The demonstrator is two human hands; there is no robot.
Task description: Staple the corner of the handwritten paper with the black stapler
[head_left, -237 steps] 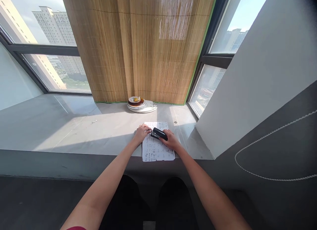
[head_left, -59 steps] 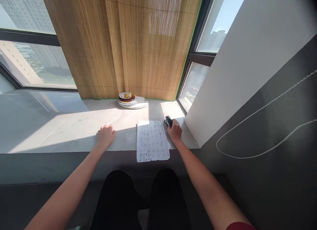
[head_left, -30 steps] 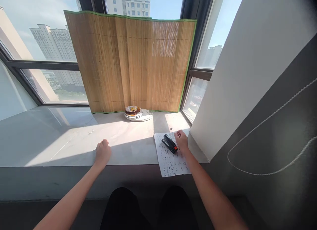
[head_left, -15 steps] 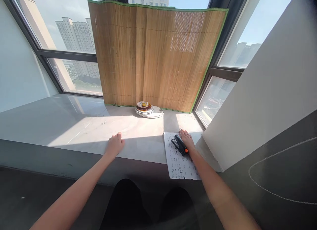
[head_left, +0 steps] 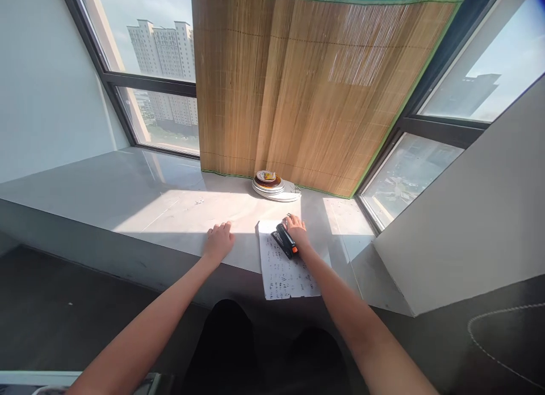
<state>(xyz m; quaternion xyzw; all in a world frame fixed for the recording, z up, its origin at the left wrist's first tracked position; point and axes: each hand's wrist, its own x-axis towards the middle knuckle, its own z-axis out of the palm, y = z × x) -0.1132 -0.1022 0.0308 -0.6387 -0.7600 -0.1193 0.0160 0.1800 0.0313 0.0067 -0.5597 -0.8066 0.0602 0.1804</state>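
My left hand rests on the pale ledge with its fingers curled in, and nothing shows in it. On a sheet of handwritten paper lies my right hand, palm down, its fingers slightly spread at the sheet's upper right. A black stapler with an orange tip is on the sheet, directly left of my right hand and touching or nearly touching it. By the right fingertips is a small dark thing, too small to make out. The sheet's lower end hangs over the ledge's front edge.
A stack of plates stands farther back on the ledge, before a bamboo blind. Windows flank the blind. At the right, a white wall slants beside the ledge. Part of a pale-framed object shows at the bottom left.
The view has turned to the right. My right hand, the sheet and the stapler have moved left along the ledge together, closer to my left hand. The plates have stayed in place.
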